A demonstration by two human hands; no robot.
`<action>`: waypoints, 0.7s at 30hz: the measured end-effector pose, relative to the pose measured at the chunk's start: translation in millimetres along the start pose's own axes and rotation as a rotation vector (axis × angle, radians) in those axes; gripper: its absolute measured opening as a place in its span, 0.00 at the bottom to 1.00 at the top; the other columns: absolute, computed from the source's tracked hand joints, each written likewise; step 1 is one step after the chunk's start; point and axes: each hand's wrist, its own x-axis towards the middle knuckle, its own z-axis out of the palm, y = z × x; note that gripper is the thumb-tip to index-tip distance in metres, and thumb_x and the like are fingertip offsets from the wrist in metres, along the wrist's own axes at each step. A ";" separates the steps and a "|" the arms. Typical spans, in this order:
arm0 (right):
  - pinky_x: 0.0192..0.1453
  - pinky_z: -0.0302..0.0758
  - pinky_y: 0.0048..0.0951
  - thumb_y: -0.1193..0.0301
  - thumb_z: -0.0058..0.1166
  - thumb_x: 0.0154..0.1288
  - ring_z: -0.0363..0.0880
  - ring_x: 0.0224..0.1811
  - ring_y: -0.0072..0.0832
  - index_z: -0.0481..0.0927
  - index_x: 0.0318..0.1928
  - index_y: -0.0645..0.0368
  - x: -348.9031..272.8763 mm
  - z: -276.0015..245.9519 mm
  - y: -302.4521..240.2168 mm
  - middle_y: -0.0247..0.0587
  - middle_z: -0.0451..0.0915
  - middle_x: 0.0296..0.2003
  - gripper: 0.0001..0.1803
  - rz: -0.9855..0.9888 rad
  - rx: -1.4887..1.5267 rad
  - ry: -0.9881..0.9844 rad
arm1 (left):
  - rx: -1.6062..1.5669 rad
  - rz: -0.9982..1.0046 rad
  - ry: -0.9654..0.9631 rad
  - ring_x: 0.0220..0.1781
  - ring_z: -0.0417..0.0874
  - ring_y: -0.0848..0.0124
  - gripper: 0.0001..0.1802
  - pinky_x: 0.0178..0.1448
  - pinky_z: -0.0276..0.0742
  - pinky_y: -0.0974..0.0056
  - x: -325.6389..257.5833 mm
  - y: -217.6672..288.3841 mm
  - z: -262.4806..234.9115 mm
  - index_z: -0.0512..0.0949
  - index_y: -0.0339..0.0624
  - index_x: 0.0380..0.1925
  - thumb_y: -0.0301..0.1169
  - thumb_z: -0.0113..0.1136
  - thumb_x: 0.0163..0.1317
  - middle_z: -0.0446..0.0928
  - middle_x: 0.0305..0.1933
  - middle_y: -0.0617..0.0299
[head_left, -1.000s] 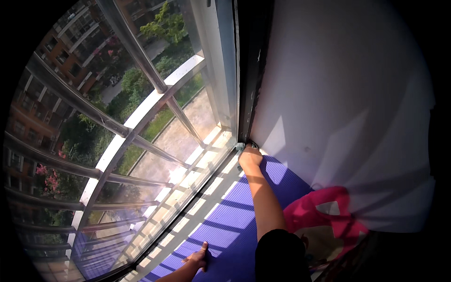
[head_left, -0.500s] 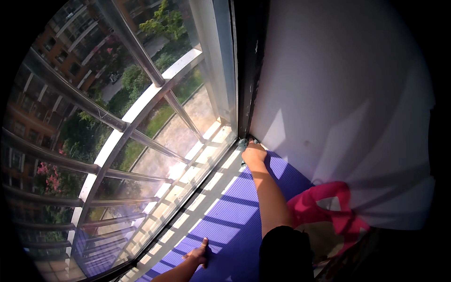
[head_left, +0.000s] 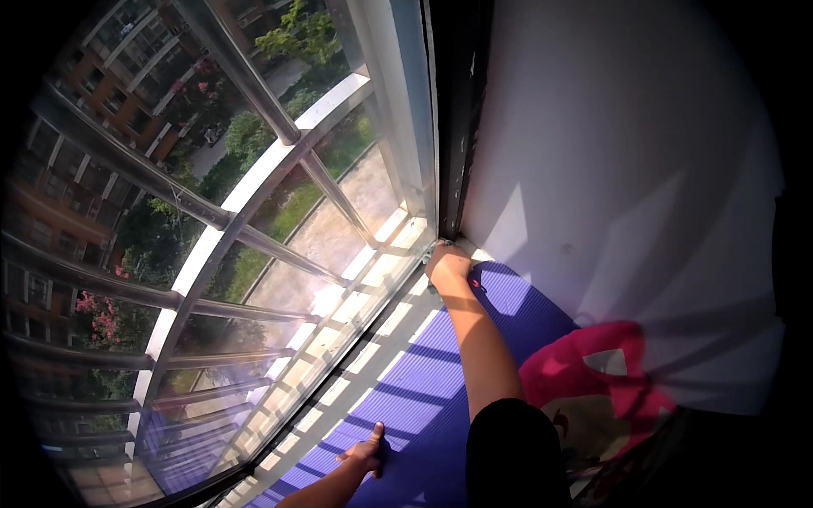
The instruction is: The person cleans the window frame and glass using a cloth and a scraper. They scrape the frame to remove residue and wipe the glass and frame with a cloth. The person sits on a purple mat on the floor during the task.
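Reaching far ahead, my right hand (head_left: 449, 262) is closed on a small grey-green cloth (head_left: 429, 254), pressed into the corner where the window frame meets the wall. Most of the cloth is hidden under the fingers. My left hand (head_left: 364, 453) leans on the purple ribbed mat (head_left: 423, 398), thumb stretched out and fingers apart. The mat covers the ledge along the window; a grey sill strip (head_left: 373, 347) runs between it and the glass. By the mat's far end, a small red bit (head_left: 477, 285) shows beside my right wrist.
On the left, a large window pane (head_left: 339, 288) faces curved metal bars (head_left: 199, 245) outside. A dark window frame (head_left: 461, 127) rises beside the white wall (head_left: 610, 186). Near my right arm sits a pink and tan plush item (head_left: 622, 347). Barred shadows cross the mat.
My right hand has shifted slightly left toward the glass with the cloth, and the red bit beside the wrist now shows. My left hand stays on the mat. The view has moved a little.
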 end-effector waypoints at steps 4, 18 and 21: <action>0.45 0.75 0.34 0.69 0.43 0.58 0.78 0.44 0.41 0.73 0.47 0.60 -16.4 -3.4 -9.5 0.48 0.79 0.39 0.17 -0.073 -0.036 -0.130 | 0.013 -0.023 0.001 0.68 0.33 0.37 0.78 0.57 0.44 0.27 -3.2 0.2 -1.6 0.21 0.35 0.61 0.71 0.60 0.28 0.17 0.68 0.46; 0.39 0.75 0.33 0.67 0.53 0.50 0.79 0.33 0.37 0.74 0.51 0.44 -192.8 54.4 -68.0 0.50 0.75 0.38 0.23 -0.588 0.465 -0.346 | -0.083 0.004 0.042 0.68 0.38 0.39 0.77 0.59 0.39 0.27 -30.1 6.2 1.1 0.16 0.36 0.59 0.68 0.62 0.31 0.30 0.70 0.45; 0.36 0.73 0.23 0.73 0.48 0.54 0.76 0.34 0.25 0.74 0.50 0.55 -149.5 24.5 -37.0 0.40 0.78 0.37 0.20 -0.460 1.073 -0.724 | -0.152 0.025 0.049 0.68 0.39 0.39 0.78 0.58 0.40 0.27 -31.3 4.2 2.6 0.15 0.35 0.58 0.67 0.62 0.32 0.30 0.69 0.44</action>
